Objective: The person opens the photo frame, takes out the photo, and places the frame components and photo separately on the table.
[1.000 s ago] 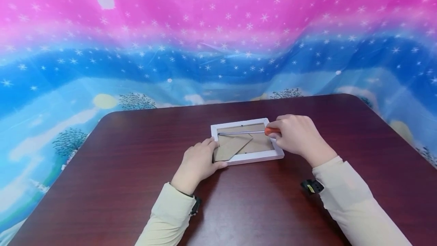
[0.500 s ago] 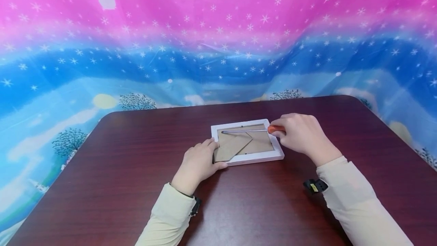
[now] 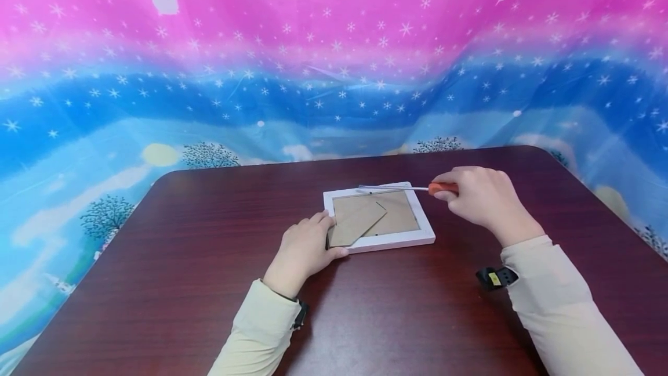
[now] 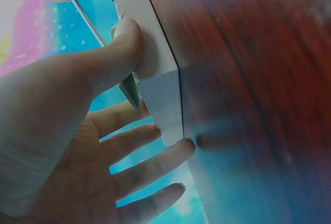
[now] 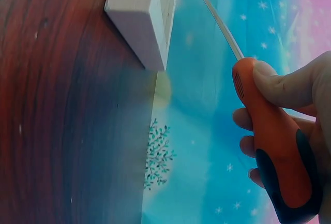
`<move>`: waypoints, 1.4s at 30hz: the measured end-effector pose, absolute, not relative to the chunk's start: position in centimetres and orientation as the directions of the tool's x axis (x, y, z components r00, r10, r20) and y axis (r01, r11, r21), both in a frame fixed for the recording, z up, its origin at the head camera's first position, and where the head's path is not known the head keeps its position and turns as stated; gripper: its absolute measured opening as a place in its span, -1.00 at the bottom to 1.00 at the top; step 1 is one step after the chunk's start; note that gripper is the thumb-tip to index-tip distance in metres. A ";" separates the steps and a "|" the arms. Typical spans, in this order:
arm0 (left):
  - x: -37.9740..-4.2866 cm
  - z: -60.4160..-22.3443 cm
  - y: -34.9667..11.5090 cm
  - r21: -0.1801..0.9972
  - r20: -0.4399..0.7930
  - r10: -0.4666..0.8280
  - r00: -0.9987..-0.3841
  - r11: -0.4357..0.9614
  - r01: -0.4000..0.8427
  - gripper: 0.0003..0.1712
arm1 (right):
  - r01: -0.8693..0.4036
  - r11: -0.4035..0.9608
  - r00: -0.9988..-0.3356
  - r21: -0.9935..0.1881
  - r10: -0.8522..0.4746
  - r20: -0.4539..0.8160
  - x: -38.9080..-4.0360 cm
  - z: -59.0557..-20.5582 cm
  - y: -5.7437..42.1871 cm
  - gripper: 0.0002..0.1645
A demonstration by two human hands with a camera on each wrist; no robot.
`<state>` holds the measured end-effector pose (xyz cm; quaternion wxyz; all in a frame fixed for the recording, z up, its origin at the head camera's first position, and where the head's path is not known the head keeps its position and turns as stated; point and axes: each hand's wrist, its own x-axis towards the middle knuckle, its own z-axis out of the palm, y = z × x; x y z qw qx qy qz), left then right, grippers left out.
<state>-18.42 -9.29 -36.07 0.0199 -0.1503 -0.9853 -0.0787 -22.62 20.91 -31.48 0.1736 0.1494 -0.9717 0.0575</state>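
A white picture frame [image 3: 391, 242] lies back side up on the table. Its brown backing board [image 3: 402, 213] has a stand flap [image 3: 355, 226] folded over the left part. My left hand [image 3: 300, 251] holds the frame's near left corner. In the left wrist view the thumb presses the long side, with fingertips at the short end. My right hand [image 3: 480, 199] grips the orange-and-black handle of a screwdriver [image 5: 276, 141] to the right of the frame. Its thin metal shaft points left and overlaps the frame's far rail in the head view. Small dark tabs [image 3: 371, 193] show at the backing's edge.
The dark red-brown wooden table [image 3: 209, 260] carries the frame near its middle. A pink and blue snowflake-patterned cloth [image 3: 292, 74] hangs behind the table's far edge. Each wrist wears a black strap [image 3: 496, 277] below the light sleeve cuffs.
My right hand has moved right and slightly away from me, drawing the screwdriver's shaft from over the backing board to the far rail. The left hand and frame stay in place.
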 end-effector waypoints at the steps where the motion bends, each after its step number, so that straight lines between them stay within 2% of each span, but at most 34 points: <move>1: -18.4 -36.1 -9.3 0.150 0.063 0.293 -0.954 0.942 0.299 -0.23 | -0.304 0.951 -0.897 -0.065 -0.263 0.355 -22.6 -31.5 21.1 -0.71; 9: -18.3 -36.1 -9.2 0.158 0.062 0.295 -0.953 0.940 0.302 -0.22 | -0.254 0.959 -0.926 -0.128 -0.203 0.319 -22.7 -31.4 23.0 -0.64; 22: -18.3 -36.2 -9.2 0.156 0.064 0.287 -0.956 0.943 0.294 -0.23 | -0.178 0.970 -0.954 -0.166 -0.129 0.270 -23.3 -32.3 25.8 -0.56; 33: -18.4 -36.2 -9.2 0.159 0.063 0.279 -0.958 0.945 0.286 -0.24 | -0.145 0.969 -0.957 -0.200 -0.086 0.276 -23.5 -32.8 28.0 -0.54; 42: -18.3 -36.1 -9.3 0.172 0.062 0.275 -0.960 0.944 0.281 -0.23 | -0.105 0.962 -0.972 -0.251 -0.046 0.228 -23.7 -34.1 29.4 -0.46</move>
